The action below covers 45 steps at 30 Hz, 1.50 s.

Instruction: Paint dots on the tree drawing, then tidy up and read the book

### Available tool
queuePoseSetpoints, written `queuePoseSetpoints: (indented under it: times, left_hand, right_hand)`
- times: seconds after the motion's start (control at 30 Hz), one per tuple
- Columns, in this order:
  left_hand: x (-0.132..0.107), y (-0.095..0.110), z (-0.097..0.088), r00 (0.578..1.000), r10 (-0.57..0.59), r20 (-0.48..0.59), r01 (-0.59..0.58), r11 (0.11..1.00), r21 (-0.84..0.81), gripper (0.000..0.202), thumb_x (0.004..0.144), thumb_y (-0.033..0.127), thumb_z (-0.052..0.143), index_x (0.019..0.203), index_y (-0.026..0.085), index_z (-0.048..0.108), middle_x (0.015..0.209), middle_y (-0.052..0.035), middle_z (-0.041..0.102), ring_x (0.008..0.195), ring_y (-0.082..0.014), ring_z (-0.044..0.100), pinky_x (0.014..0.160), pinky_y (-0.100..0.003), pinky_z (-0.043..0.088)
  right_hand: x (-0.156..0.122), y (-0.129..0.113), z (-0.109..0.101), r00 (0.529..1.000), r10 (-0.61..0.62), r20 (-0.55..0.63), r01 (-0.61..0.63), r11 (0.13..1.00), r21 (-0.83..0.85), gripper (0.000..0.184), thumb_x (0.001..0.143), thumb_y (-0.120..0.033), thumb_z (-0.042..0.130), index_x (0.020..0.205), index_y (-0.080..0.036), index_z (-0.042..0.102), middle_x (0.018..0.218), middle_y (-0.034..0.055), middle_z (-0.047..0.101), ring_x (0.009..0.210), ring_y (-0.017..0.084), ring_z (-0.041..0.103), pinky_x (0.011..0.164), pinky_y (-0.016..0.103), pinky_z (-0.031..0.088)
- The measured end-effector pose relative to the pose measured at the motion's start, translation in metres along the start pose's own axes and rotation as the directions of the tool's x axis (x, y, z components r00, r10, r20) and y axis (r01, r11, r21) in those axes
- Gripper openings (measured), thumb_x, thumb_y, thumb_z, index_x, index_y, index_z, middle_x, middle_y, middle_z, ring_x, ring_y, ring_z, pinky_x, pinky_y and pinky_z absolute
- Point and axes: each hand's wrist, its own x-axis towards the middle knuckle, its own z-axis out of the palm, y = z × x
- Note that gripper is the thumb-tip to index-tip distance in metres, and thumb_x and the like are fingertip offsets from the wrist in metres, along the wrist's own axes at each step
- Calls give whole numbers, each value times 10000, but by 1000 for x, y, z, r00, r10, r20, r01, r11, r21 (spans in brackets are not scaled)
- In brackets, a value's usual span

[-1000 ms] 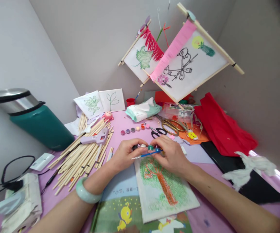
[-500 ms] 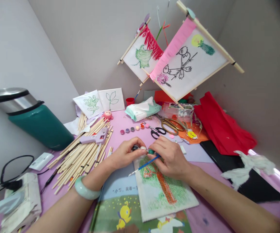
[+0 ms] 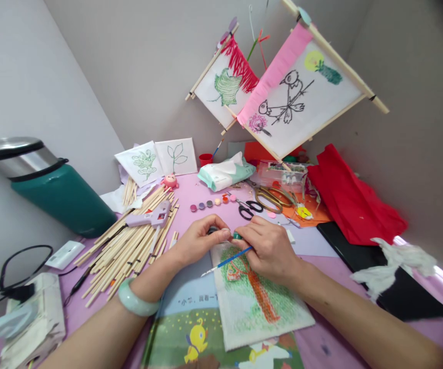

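My left hand [image 3: 200, 240] is closed on one end of a short strip of small paint pots, a dark pot showing by its fingers. At the other end, my right hand [image 3: 271, 251] pinches around a green paint pot [image 3: 237, 236]. A blue paintbrush [image 3: 229, 259] is also held in that hand, its pale tip pointing lower left. Fingers hide most of the strip. Below the hands lies a white canvas [image 3: 240, 328] with an orange-brown trunk and green dabs. It rests on an open picture book [image 3: 171, 312].
Wooden sticks [image 3: 129, 251] with a glue gun [image 3: 154, 218] lie at left, near a green bottle [image 3: 63, 197]. Behind the hands are another paint strip [image 3: 209, 204], black scissors [image 3: 250, 209] and a wipes pack [image 3: 225, 173]. Red cloth [image 3: 352, 200] and a black tablet [image 3: 409, 297] lie right.
Both hands have shifted slightly around the paint pots; the left thumb now covers the white pot seen before. The brush tip has moved a little to the left.
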Motion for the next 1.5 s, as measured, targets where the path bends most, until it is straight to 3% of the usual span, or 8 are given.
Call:
queuePoseSetpoints:
  times: [0.17, 0.3, 0.47, 0.57, 0.67, 0.87, 1.17, 1.5]
  left_hand:
    - [0, 2, 1, 998, -65, 5, 66, 995, -74, 210, 816, 374, 598, 812, 165, 577, 617, 54, 518, 562, -82, 464, 549, -207, 388]
    - [1, 0, 0, 999, -33, -43, 31, 998, -59, 203, 807, 367, 614, 821, 166, 594, 676, 30, 577, 615, -98, 522, 592, -221, 431]
    - [5, -9, -8, 980, 133, -148, -100, 973, 210, 164, 831, 296, 598, 931, 169, 619, 909, -39, 669, 830, -154, 614, 749, -271, 484]
    - [7, -20, -16, 977, 183, -111, -109, 872, 477, 165, 824, 202, 583, 979, 198, 639, 1007, -42, 681, 923, -178, 625, 834, -313, 477]
    - [6, -26, -21, 979, 183, -92, -101, 823, 559, 265, 777, 197, 636, 1039, 235, 654, 1137, -46, 653, 1017, -222, 608, 913, -373, 446]
    - [-1, -21, -22, 988, 138, -62, -53, 702, 710, 274, 821, 349, 614, 1058, 215, 646, 1087, -48, 656, 928, -212, 632, 833, -337, 481]
    - [-2, -23, -15, 988, 140, -63, -33, 597, 802, 196, 885, 227, 493, 1029, 226, 627, 1066, -37, 646, 875, -187, 646, 757, -295, 483]
    - [-4, -20, -14, 994, 68, -86, 34, 548, 836, 134, 892, 250, 502, 995, 210, 578, 1023, -29, 653, 809, -193, 655, 694, -308, 491]
  right_hand:
    - [1, -2, -1, 999, 24, 33, -24, 1000, -10, 184, 869, -216, 496, 758, -157, 630, 657, 44, 596, 672, 172, 456, 627, 304, 306]
    - [3, 1, 1, 996, 69, 50, -68, 997, -25, 170, 880, -250, 504, 834, -167, 646, 734, 52, 638, 749, 195, 506, 659, 311, 342]
    - [3, 16, -4, 989, 145, -44, -145, 989, 5, 372, 816, -370, 612, 1124, -163, 587, 1010, 95, 664, 919, 251, 552, 754, 351, 413]
    - [3, 28, -9, 943, 276, -185, -266, 961, 80, 309, 864, -345, 543, 1107, -160, 588, 1028, 100, 658, 928, 238, 579, 792, 355, 428]
    - [1, 38, -9, 872, 433, -227, -401, 900, 171, 232, 909, -298, 445, 1023, -183, 612, 990, 76, 672, 921, 215, 607, 789, 334, 434]
    - [0, 50, -6, 772, 635, -10, -635, 771, -45, 262, 842, -421, 532, 959, -210, 635, 895, 53, 704, 749, 228, 639, 585, 299, 390]
    - [-2, 51, -7, 891, 421, 170, -428, 904, 1, 312, 816, -428, 598, 1057, -247, 679, 1011, 43, 659, 902, 208, 624, 725, 315, 446]
    - [2, 46, -10, 876, 391, 280, -403, 915, -16, 174, 773, -343, 655, 873, -204, 684, 900, 49, 659, 907, 221, 592, 738, 329, 426]
